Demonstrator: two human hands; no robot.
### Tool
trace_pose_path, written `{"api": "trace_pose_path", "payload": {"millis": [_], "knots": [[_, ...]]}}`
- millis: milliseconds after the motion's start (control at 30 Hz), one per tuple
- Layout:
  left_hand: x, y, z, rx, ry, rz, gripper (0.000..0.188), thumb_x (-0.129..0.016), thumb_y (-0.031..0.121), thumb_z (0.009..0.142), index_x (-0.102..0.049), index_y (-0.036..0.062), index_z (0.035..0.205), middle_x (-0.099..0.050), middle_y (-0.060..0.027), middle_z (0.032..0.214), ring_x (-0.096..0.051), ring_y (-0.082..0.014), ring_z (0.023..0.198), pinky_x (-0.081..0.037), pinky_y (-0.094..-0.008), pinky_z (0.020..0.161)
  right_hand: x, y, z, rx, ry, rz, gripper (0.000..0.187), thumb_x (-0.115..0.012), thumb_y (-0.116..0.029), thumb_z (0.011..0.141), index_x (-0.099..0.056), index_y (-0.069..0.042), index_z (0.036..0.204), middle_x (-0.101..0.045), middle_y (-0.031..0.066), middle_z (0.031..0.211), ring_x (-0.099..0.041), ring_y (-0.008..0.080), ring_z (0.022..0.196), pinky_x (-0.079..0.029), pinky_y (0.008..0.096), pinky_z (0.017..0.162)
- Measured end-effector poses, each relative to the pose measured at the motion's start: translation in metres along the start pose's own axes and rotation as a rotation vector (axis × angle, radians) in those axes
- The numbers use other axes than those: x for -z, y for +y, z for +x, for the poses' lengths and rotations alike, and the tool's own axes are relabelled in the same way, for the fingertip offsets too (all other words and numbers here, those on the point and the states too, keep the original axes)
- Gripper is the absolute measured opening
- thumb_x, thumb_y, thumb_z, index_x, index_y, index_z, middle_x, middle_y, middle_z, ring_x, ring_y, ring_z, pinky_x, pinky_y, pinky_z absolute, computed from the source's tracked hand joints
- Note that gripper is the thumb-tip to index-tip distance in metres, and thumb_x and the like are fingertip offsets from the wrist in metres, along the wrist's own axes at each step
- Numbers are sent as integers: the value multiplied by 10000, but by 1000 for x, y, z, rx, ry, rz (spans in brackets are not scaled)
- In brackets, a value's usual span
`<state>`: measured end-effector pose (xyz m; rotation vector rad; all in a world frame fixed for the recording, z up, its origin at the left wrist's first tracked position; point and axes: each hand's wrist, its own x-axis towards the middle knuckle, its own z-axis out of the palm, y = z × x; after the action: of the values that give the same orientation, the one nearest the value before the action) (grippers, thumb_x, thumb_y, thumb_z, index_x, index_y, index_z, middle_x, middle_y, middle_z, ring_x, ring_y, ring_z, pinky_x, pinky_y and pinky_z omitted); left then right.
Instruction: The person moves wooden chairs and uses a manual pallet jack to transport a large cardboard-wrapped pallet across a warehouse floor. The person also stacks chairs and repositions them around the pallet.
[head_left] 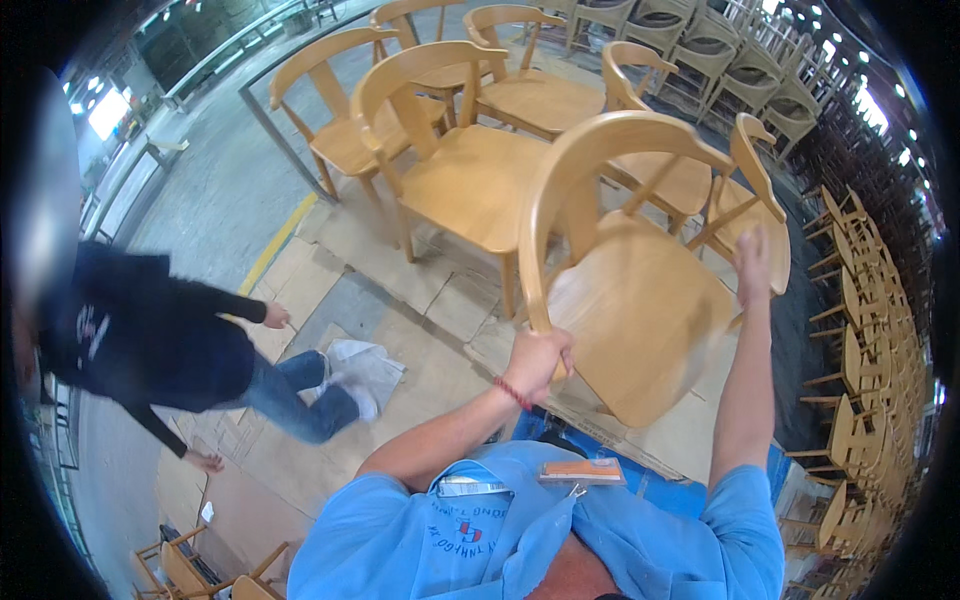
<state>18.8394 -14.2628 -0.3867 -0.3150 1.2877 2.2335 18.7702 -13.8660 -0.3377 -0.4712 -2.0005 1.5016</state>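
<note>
A light wooden chair (640,310) with a broad seat and a curved back rail stands tilted close in front of me. My left hand (541,362) is closed around the chair's frame at the near left, by the end of the curved rail. My right hand (754,265) is raised beside the chair's right side, fingers stretched upward and slightly blurred, with nothing seen in it. Just behind it is another wooden chair (745,205). The legs of the chair I hold are mostly hidden under its seat.
Several similar chairs, among them a nearer one (470,170), stand on cardboard (430,300) beyond. A person (190,340) in dark clothes steps at the left beside a white sheet (365,368). Rows of chairs (860,340) line the right; pale stacked chairs (720,60) stand far back.
</note>
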Motion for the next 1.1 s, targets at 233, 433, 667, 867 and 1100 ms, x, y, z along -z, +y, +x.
{"api": "trace_pose_path", "payload": {"millis": [233,433,667,867,1100], "knots": [[-75,21,88,-99,102,-80,112,-589,94,846,-550,36,759,-528,-60,634,-534,-170,572,-476,-350,517,100,193,-137,-721,-35,-585,854,-643,-428,860,-223,-16,1479,-338,233,1482,-370,358,1351,-333,437,1091],[-94,25,106,-78,125,-29,82,-592,120,864,-556,63,818,-536,-48,674,-541,-162,617,-482,-348,574,40,228,-142,-822,21,172,725,-574,-258,939,-141,-79,1492,-416,188,1391,-473,304,1221,-446,433,975],[-77,31,74,-20,173,66,108,-595,156,893,-543,61,899,-570,-55,752,-590,-184,697,-507,-366,630,19,240,-133,-670,-14,271,619,-555,-133,946,-222,-36,1459,-450,183,1353,-483,276,1194,-414,393,1010],[-34,61,77,41,74,141,215,-621,234,915,-553,35,961,-612,-96,854,-651,-257,818,-542,-402,692,-14,240,-128,-687,-70,152,661,-565,-172,950,-184,-62,1479,-447,181,1364,-467,284,1223,-429,404,997],[133,70,159,234,-68,265,851,-538,594,898,-238,44,1475,-359,-157,1474,-359,-323,1360,-372,-519,1044,-32,209,-124,-778,22,0,742,-536,-296,975,-66,-86,1508,-399,191,1424,-501,322,1213,-502,466,910]]}}
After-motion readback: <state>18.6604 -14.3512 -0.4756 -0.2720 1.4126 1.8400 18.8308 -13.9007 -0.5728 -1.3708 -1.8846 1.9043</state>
